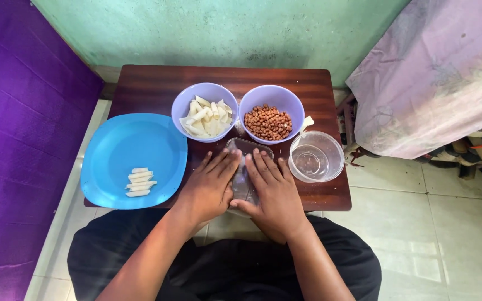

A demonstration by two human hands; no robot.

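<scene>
At the lower centre of the frame, a clear plastic lid (243,167) is pressed flat against the near edge of the dark wooden table (152,83) by both hands. The left hand (210,187) is laid open, palm down, over the lid's left side, and the right hand (271,189) is spread open in the same way over its right side; nothing is gripped by either. The lid is judged to be light, thin and somewhat flexible, with a smooth surface that is likely to slip under dry palms, so it would best be taken by its rim, pinched at opposite edges rather than squeezed across the middle. Just to the right of the hands a clear round container (316,156) is seen standing empty. Above the hands, at the centre of the frame, two lilac bowls are set side by side: the left bowl (205,114) is filled with pale cut sticks, the right bowl (270,114) with brown peanuts. At the left, a blue plate (132,147) is seen carrying a small row of pale sticks (140,181).
</scene>
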